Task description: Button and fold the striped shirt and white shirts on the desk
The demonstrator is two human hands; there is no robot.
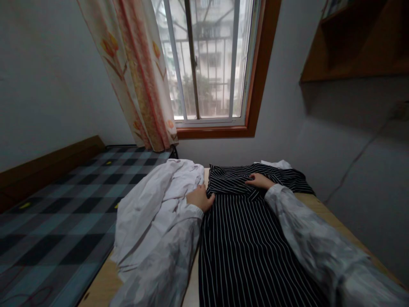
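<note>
A black garment with thin white stripes (246,247), which looks like a dress, lies spread lengthwise on a wooden board. Its upper part is gathered in folds, and one striped section reaches out to the right. My left hand (198,198) rests at the garment's left edge, thumb apart from the fingers, beside a rumpled white cloth garment (156,204). On the folded upper part lies my right hand (261,181), fingers pointing left and touching the striped fabric. Both forearms are in loose pale grey sleeves.
A bed with a dark checked cover (73,217) stands at the left. The wooden board (311,204) meets the wall at the right. Ahead are a window (207,64) and a flowered curtain (137,81). A wooden shelf (358,51) hangs upper right. Some white cloth (279,164) shows behind the striped garment.
</note>
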